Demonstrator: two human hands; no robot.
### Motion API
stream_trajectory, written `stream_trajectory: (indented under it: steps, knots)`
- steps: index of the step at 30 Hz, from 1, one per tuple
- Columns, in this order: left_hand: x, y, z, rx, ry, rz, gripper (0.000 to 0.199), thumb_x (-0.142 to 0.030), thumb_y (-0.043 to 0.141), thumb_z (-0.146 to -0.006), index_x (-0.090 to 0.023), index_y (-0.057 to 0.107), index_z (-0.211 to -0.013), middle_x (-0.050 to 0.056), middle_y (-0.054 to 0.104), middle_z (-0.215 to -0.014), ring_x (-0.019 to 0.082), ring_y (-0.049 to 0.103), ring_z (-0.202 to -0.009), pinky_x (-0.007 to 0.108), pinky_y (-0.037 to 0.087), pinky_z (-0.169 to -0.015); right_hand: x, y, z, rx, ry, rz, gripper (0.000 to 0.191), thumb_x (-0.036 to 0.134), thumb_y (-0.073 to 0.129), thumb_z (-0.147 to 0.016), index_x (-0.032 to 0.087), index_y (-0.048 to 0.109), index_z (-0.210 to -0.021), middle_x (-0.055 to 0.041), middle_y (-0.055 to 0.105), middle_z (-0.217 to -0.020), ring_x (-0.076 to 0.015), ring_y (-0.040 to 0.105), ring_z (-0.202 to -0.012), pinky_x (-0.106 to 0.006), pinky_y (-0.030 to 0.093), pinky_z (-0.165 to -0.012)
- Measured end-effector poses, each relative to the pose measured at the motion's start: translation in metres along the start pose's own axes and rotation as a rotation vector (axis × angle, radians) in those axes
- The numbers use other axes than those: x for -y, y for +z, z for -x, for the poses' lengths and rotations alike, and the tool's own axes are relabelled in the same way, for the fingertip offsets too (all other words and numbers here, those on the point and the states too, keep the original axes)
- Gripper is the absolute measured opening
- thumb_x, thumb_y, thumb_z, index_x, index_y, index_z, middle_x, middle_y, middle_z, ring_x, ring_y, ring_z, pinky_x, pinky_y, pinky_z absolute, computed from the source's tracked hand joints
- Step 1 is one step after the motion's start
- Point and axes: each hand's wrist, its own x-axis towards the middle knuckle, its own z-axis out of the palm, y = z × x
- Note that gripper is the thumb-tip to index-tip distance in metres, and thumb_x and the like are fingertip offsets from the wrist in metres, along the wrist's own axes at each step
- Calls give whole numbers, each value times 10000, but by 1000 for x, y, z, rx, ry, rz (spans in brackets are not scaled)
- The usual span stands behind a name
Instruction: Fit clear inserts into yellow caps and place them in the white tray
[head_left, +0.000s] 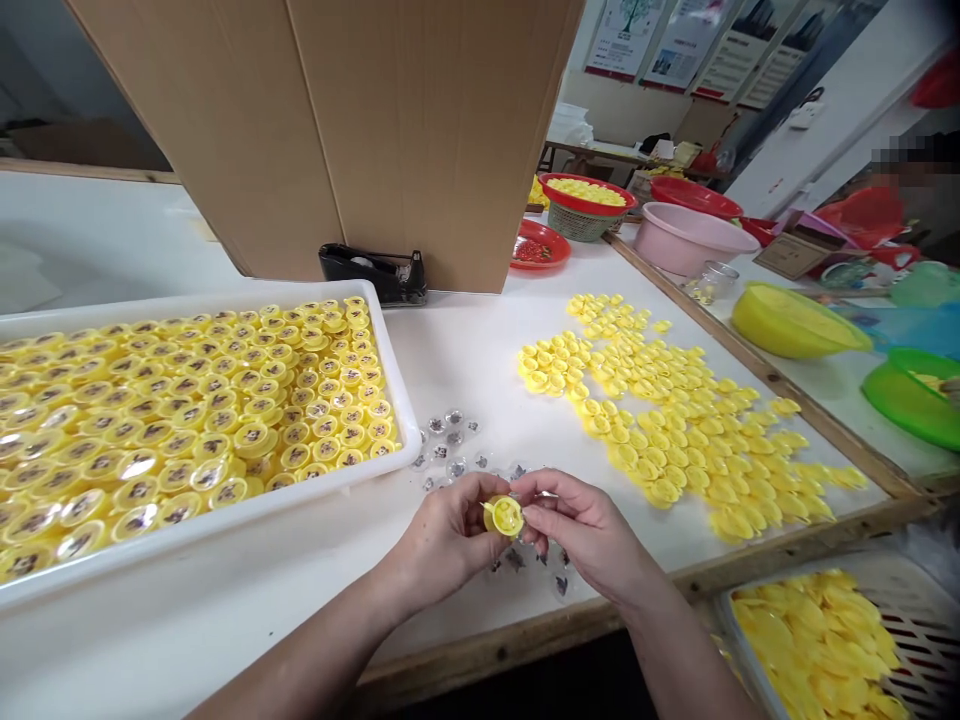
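My left hand is closed round a small round yellow plastic cap, its hollow side up. My right hand pinches at the cap's right edge; whether something tiny and clear is also between those fingers I cannot tell. On the table around and partly behind my hands lie several small clear discs with dark printed figures. To the right spreads a wide patch of loose yellow caps. A white tray on the left is filled with rows of yellow caps bearing dark pictures.
Behind the tray stand a black tape dispenser and a tall cardboard box. A wooden strip edges the table. Beyond it are a pink basin and a yellow bowl. A bin of yellow pieces sits at lower right.
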Motion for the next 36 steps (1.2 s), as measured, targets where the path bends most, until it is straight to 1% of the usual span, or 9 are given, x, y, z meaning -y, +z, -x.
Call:
stream_trajectory:
  steps: [3,5,10,15,21,25,27,32,36]
  knots:
    - [2,-1,0,-101,-26,-155,203,-205,650,-716,-152,541,-879,-11,587,-685,98,514,-576,204,379,-510,6,3,1,-5,-61,153,146,239,580,-841,217,659,-962,-2,584,-828,-98,566,-626,-244,483,-563]
    - [3,-1,1,-120,-36,-254,145,-179,634,-704,-149,559,-824,-44,528,-605,79,453,-524,192,338,-477,12,6,3,-20,-97,272,151,239,591,-830,219,667,-959,-20,576,-916,-104,574,-654,-251,489,-576]
    - [-1,-1,2,-169,-60,-389,142,-131,617,-653,-153,622,-793,-47,555,-598,78,463,-530,185,351,-493,23,14,10,-25,-232,640,193,186,594,-819,199,654,-1002,-40,593,-878,-156,594,-755,-278,495,-634]
    - [-4,2,3,-219,-69,-480,158,-129,579,-657,-170,629,-801,-37,586,-627,98,503,-559,201,380,-517,28,20,16,-12,-314,928,330,114,491,-859,206,570,-1166,-48,595,-870,-177,592,-781,-321,494,-682]
    - [-1,5,6,-161,-44,-485,145,-145,600,-679,-169,640,-816,-16,607,-664,114,527,-591,220,386,-538,31,15,16,-14,-277,930,231,73,582,-794,193,610,-990,-33,592,-854,-166,594,-763,-296,495,-668]
    - [1,2,6,-35,-30,-237,236,-170,600,-734,-167,628,-968,13,649,-760,125,568,-653,227,437,-588,34,10,15,-18,-297,880,240,63,570,-795,174,612,-1004,-45,603,-882,-155,599,-771,-275,505,-665]
    - [1,1,5,-5,-31,-146,258,-201,586,-775,-170,620,-1029,30,663,-812,133,584,-687,240,455,-620,34,9,16,-16,-317,870,256,51,551,-802,168,612,-1022,-56,609,-911,-154,603,-800,-264,509,-673]
    - [-1,2,5,-62,-60,-162,217,-191,582,-784,-174,668,-982,22,664,-775,129,584,-678,236,449,-623,30,12,15,-32,-347,882,289,57,554,-811,177,601,-1070,-60,614,-974,-155,608,-854,-267,520,-736]
    - [1,4,5,-92,-85,-156,206,-174,601,-752,-162,681,-941,20,667,-729,132,589,-645,234,446,-598,26,13,14,-66,-355,892,251,79,621,-789,189,613,-1015,-40,620,-936,-151,612,-828,-264,518,-730]
